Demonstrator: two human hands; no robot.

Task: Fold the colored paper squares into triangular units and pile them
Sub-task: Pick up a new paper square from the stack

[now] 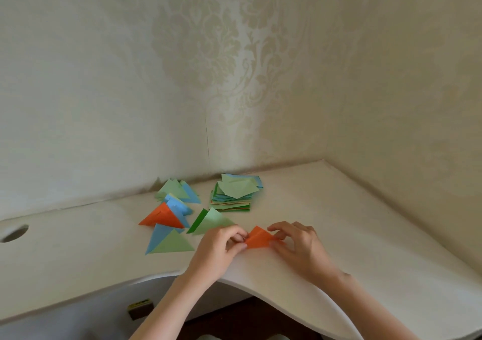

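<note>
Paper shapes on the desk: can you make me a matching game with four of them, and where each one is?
Things
1. orange paper
2. stack of squares
3. orange triangle
4. round hole

Places
A. far left of the desk
B. at the back, near the wall
C. pinched between the left hand and the right hand
D. in the pile of folded triangles, left of the hands

Pairs: 1-C, 2-B, 3-D, 4-A
</note>
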